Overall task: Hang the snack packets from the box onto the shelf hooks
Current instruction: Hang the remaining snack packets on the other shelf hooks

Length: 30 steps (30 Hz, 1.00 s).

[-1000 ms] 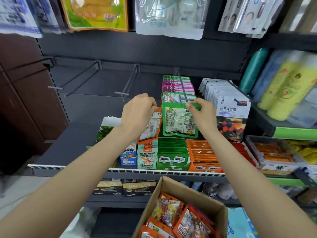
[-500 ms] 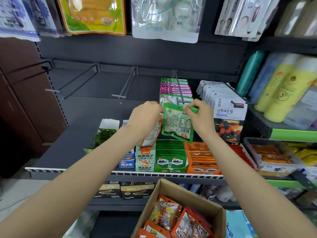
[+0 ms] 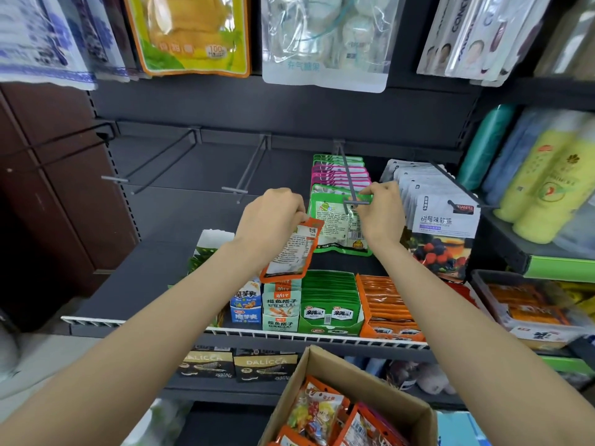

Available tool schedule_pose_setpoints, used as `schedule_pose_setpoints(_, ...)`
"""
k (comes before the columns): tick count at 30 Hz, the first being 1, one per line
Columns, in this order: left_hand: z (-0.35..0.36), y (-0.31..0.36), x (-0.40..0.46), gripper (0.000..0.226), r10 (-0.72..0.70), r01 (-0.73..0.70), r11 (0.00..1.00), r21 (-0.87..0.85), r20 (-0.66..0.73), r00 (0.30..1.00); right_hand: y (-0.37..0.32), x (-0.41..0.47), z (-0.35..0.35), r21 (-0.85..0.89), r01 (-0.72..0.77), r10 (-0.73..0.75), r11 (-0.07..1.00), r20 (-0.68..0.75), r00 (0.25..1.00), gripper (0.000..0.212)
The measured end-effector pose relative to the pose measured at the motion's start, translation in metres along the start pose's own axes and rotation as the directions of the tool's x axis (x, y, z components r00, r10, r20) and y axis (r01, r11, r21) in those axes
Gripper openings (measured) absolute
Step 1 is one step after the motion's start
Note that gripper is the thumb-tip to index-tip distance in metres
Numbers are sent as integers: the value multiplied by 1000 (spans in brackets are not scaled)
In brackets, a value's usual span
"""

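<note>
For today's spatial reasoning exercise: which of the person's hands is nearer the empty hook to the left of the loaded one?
Left. The left hand sits just right of the empty hook; the right hand is farther right.

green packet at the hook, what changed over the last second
The right hand worked the green packet up to the hook: its top edge now sits at the hook's tip, the packet tilted, not hanging freely yet. The left hand kept holding the orange packet, now hanging lower beside it. The box and hung packets stayed as they were.
</note>
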<state>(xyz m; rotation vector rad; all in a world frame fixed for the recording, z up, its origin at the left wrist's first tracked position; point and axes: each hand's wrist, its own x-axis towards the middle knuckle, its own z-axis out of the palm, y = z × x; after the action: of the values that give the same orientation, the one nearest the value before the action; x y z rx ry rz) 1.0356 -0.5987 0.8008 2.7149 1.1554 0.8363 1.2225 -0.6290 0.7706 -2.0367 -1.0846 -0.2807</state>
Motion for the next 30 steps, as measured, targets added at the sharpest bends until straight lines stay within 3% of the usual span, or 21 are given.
schedule_pose_setpoints(4,-2,-3,-3,17,-51,47,991,-122,-32,998,-1,-14,-2,87,35,-28,996,-83,996,38)
schedule_pose_setpoints(7,-4,-8,-7,15,-110,100,975,-200,-37,993,2,-49,-10,191,38,-14,981,-122,992,21)
schedule_pose_setpoints(9,-5,-12,-10,15,-138,131,962,-241,-12,990,2,-71,-13,258,77,-77,963,-13,997,14)
schedule_pose_setpoints(11,-6,-16,-14,13,-160,156,942,-298,11,987,-5,-84,-14,316,98,-146,944,131,981,23)
schedule_pose_setpoints(15,-9,-20,-27,19,-255,223,907,-356,-44,966,-34,-95,-12,332,90,-224,939,392,892,68)
schedule_pose_setpoints(17,-11,-20,-34,22,-293,242,889,-388,-77,953,-50,-102,-11,323,33,-223,946,573,789,102)
schedule_pose_setpoints(19,-13,-20,-39,20,-318,256,866,-430,-77,945,-64,-108,-7,285,31,-224,958,677,701,115)
schedule_pose_setpoints(21,-14,-22,-45,14,-349,285,815,-505,-35,936,-73,-111,-3,284,49,-238,958,682,691,102)
schedule_pose_setpoints(22,-15,-24,-48,12,-363,303,770,-561,4,932,-77,-111,1,311,70,-266,948,650,712,86)
schedule_pose_setpoints(24,-16,-33,-54,13,-377,339,647,-683,99,921,-82,-112,5,382,127,-328,915,525,785,44)
schedule_pose_setpoints(26,-18,-44,-60,17,-371,358,557,-749,161,915,-85,-109,8,444,82,-293,892,430,854,29)
schedule_pose_setpoints(28,-16,-61,-64,22,-383,348,683,-642,91,919,-88,-106,7,539,-46,-225,841,427,876,22)
schedule_pose_setpoints(30,-15,-76,-68,30,-401,348,791,-503,2,916,-91,-103,9,619,-192,-183,762,489,853,20)
